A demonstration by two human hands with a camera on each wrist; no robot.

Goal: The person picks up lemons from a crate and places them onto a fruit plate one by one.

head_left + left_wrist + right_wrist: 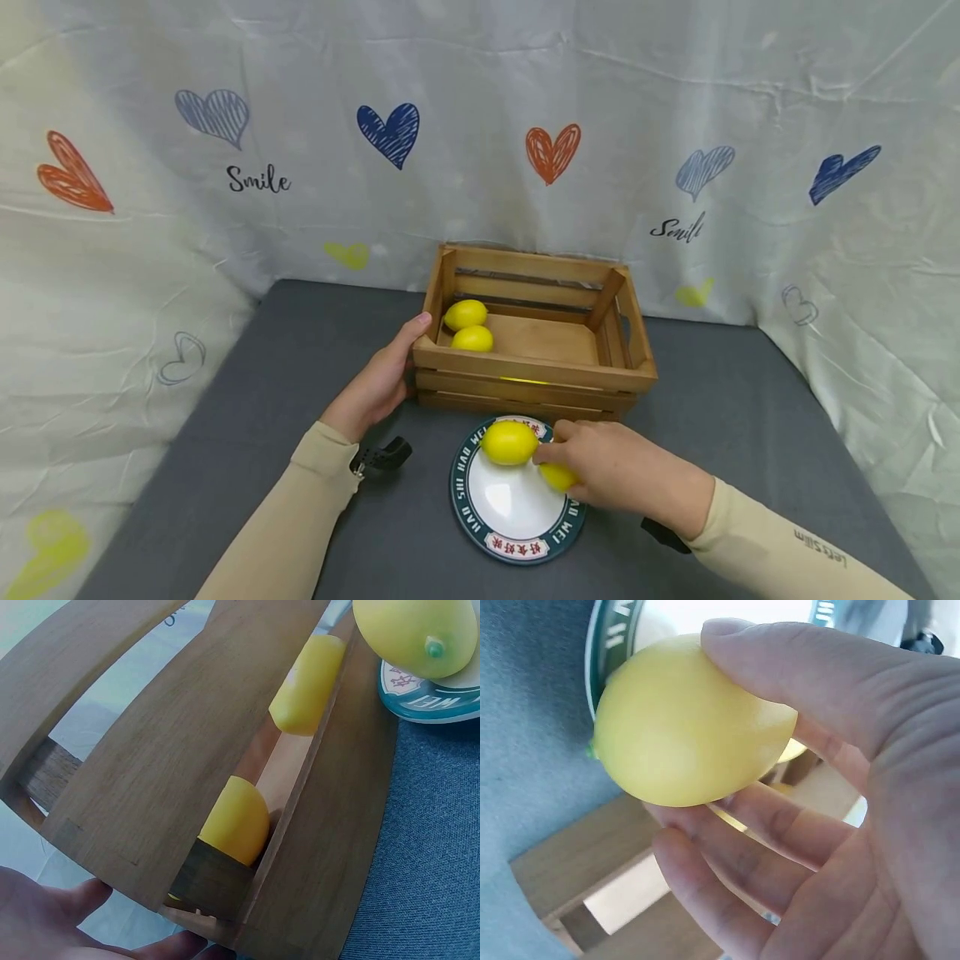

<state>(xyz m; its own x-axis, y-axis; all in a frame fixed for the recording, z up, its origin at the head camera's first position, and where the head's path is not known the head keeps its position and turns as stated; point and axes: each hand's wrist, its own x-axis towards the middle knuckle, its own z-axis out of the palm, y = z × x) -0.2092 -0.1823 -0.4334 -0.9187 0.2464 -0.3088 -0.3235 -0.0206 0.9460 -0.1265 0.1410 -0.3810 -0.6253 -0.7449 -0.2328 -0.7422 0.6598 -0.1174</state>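
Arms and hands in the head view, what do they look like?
The left sleeve looks plain beige; the right sleeve is beige with dark lettering. Both fit closely. A black strap shows by the left wrist, a black piece by the right wrist. The left grip and right grip are bare hands without gloves.

We count at least five lemons (509,443), one slatted wooden crate (532,360), one round plate (497,502), one left hand (381,379), one right hand (622,465), two beige sleeves (279,512), two "Smile" inscriptions (258,178) and two dark-blue hearts (388,135).
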